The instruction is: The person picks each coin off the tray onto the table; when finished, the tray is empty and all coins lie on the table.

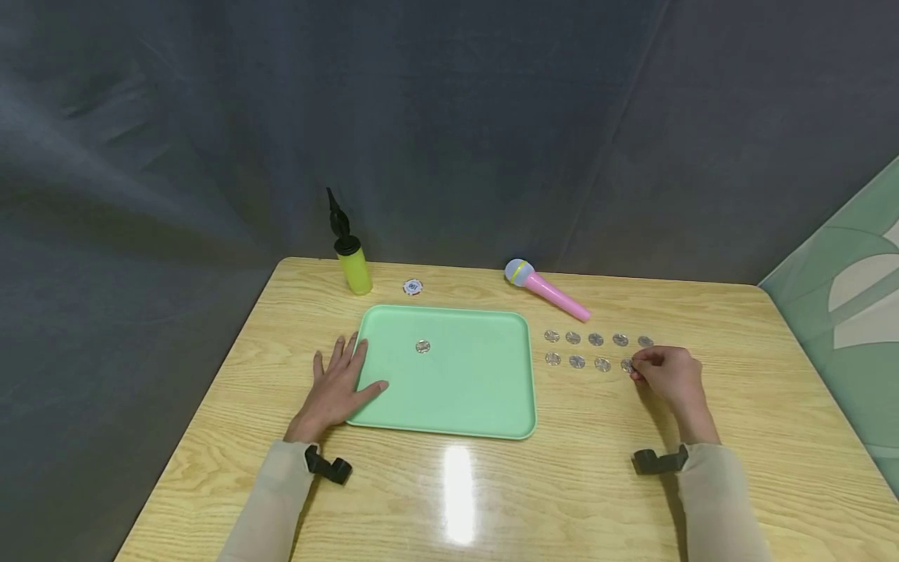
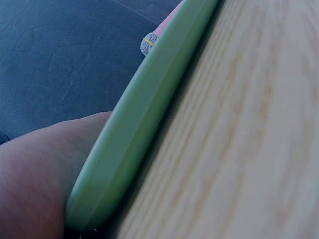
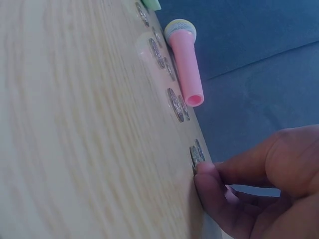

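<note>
My left hand [image 1: 337,393] lies with fingers spread over the left rim of a mint green tray [image 1: 449,431]. One silver coin [image 1: 423,346] is in that tray, toward its back. To the right of the tray, several silver coins [image 1: 577,362] lie flat in two rows on the table. At the right end of the front row, my right hand [image 1: 669,381] pinches a coin [image 1: 627,365] at its edge between thumb and fingers. In the right wrist view, the fingertips [image 3: 207,174] partly hide this coin, low against the wood.
A pink toy microphone [image 1: 555,295] lies behind the coin rows. At the back left stands a yellow-green hand pump [image 1: 355,269] with a black nozzle, beside a white poker chip [image 1: 413,287]. A dark curtain [image 1: 449,140] hangs behind the wooden table [image 1: 562,499].
</note>
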### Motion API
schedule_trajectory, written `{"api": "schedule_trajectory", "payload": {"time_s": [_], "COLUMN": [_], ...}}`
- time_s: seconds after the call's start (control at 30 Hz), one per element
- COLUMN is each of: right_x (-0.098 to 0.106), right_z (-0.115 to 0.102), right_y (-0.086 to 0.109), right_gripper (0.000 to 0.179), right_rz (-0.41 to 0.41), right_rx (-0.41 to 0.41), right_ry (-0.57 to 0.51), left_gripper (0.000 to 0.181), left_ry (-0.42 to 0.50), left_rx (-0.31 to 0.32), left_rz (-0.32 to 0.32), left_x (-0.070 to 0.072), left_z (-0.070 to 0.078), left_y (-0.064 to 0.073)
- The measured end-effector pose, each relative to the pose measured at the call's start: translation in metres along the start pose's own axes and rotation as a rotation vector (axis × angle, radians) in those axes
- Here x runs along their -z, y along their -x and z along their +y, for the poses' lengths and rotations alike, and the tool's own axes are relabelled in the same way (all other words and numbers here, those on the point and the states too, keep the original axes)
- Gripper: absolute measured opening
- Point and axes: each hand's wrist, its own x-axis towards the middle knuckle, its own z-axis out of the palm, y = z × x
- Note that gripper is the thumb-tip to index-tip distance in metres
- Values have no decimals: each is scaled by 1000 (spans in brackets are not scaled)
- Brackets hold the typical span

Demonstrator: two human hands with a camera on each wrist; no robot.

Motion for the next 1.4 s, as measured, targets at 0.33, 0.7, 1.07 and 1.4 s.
{"api": "schedule_trajectory", "payload": {"time_s": [0.33,0.7,1.07,1.4], "right_x": [3,-2,-30,-60], "right_z": [-12,-43,-72,-104], "right_y": [2,2,-1,-4], "right_gripper": [25,25,21,18], "right_rz": [55,12,-36,-85], "right_rx": [35,111,201,224], "right_ry": [26,-75,-141,-174], "left_gripper": [93,93,93,93], "left_ry": [-4,-7,-8,-4], "left_rx": [-2,8,8,11], "left_rz": [1,-13,-18,-20], "left_x": [0,0,-1,0], "left_z": [0,0,0,0], "left_y": [-1,-1,-1,-2]}}
